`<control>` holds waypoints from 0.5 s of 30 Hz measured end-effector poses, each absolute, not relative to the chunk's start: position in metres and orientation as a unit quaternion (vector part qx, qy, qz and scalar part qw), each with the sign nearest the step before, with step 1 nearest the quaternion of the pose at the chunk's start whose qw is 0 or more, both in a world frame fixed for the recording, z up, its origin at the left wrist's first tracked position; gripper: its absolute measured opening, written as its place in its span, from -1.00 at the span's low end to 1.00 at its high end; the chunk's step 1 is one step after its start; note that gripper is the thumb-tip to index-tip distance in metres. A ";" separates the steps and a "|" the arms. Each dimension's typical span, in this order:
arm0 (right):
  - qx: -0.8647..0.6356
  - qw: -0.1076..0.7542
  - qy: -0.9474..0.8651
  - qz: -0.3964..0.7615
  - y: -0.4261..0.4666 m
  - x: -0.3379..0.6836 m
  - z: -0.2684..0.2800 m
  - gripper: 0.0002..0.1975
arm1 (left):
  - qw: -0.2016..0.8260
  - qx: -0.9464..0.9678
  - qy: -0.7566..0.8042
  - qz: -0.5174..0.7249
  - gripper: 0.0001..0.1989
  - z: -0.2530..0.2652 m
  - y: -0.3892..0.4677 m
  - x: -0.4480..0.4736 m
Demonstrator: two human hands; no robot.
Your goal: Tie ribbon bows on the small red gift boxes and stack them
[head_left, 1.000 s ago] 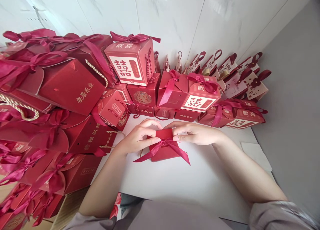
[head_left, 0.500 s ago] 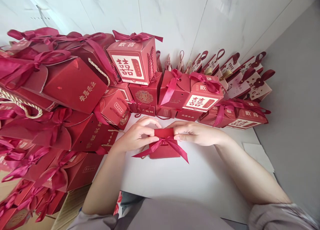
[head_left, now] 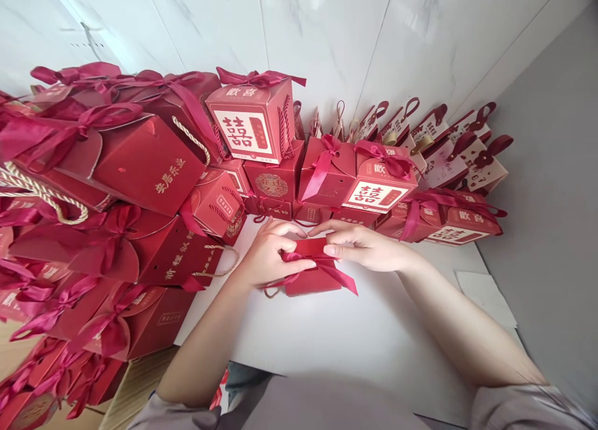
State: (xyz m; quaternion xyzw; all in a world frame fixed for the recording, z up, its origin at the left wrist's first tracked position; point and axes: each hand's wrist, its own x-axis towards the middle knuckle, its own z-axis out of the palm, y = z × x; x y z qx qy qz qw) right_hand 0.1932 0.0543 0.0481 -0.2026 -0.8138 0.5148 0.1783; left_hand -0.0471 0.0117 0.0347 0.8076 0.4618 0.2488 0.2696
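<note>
A small red gift box (head_left: 312, 281) stands on the white table between my hands, with a crimson ribbon (head_left: 344, 277) tied across its top. My left hand (head_left: 275, 254) is closed around the box's left upper side, its thumb stretched over the ribbon near the knot. At the right upper edge, my right hand (head_left: 367, 246) grips the box with thumb and bent fingers. Fingers of both hands reach behind the box top, where their tips are partly hidden. A twisted cord handle (head_left: 271, 291) peeks out at the box's lower left.
Stacked red gift boxes with bows (head_left: 154, 168) rise on the left, over cardboard (head_left: 135, 386). More boxes (head_left: 378, 190) line the back, before small bags with ribbon loops (head_left: 434, 131). White paper (head_left: 486, 296) lies right, beside a grey wall (head_left: 551, 187).
My left thumb has moved right across the ribbon, covering the bow's left part. My right hand stays at the box's right edge. The view has shifted slightly.
</note>
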 end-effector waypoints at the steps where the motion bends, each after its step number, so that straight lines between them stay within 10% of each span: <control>1: -0.210 0.198 -0.812 0.508 0.054 0.192 0.046 -0.60 | 0.279 0.807 0.463 0.238 -0.55 0.035 0.011 -0.047; 15: -0.333 0.296 -0.822 0.354 0.047 0.195 0.055 -0.72 | 0.438 0.690 0.453 0.356 -0.61 0.025 0.014 -0.052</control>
